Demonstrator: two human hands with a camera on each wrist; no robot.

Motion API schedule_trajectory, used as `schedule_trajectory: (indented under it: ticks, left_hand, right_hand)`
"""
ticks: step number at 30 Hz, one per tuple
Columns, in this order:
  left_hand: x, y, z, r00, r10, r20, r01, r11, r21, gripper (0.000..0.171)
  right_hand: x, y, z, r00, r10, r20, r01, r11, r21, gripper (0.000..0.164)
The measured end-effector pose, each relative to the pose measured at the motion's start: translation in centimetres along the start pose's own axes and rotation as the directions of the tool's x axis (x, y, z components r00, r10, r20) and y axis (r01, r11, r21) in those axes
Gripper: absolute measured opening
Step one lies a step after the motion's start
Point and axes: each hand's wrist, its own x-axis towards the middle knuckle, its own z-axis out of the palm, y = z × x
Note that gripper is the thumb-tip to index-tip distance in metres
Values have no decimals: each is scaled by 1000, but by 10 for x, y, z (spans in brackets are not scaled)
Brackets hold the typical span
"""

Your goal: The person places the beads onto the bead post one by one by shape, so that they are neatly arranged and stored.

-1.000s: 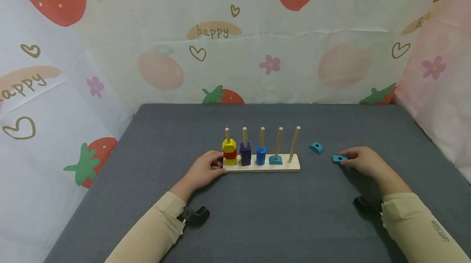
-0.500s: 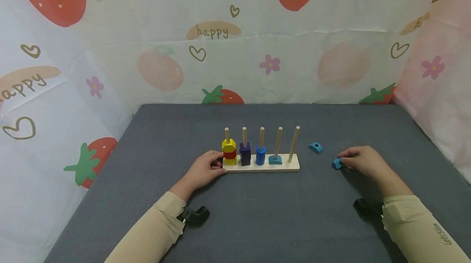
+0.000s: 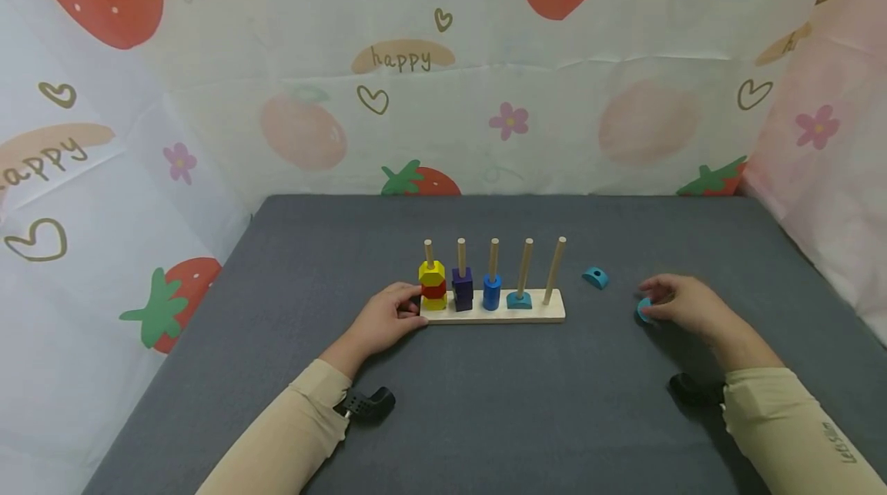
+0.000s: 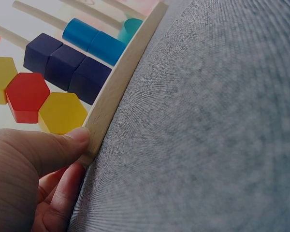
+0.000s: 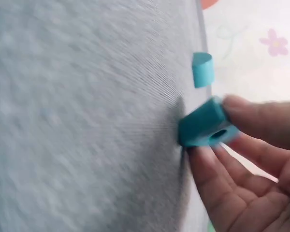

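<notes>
My left hand [image 3: 379, 318] grips the left end of a wooden peg board [image 3: 495, 316], thumb along its front edge in the left wrist view. From left to right its pegs carry a yellow-red-yellow hexagon stack [image 3: 433, 287], dark purple blocks [image 3: 462, 289], blue cylinders [image 3: 491, 293] and one teal half-round block [image 3: 519, 300]; the last peg is bare. Out to the right, my right hand [image 3: 682, 306] pinches another teal half-round block [image 5: 205, 124] between thumb and fingers, tilted, close over the table. Its hole shows in the right wrist view.
A third teal half-round block [image 3: 595, 277] lies on the grey table [image 3: 513, 410] between the board and my right hand. A printed cloth [image 3: 443, 125] hangs behind the table and along both sides.
The teal block in my right hand has turned over in the fingers, from its flat holed face showing to its edge. The left hand and the board have stayed put.
</notes>
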Motion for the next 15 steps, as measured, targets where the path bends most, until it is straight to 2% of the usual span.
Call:
schedule_trajectory:
  ticks: [3,6,15]
  left_hand:
    - [0,0,0,1000,0,1,0,1000,-4,52]
    - [1,0,0,1000,-1,2,1,1000,-6,52]
    - [1,-1,1,1000,-1,2,1,1000,-12,52]
  right_hand:
    - [-2,0,-2,998,-13,68,18,998,-62,39]
    - [-4,-1,-3,996,-11,86,18,997,-77,35]
    - [-5,-16,-1,999,-28,-27,29,999,16,47]
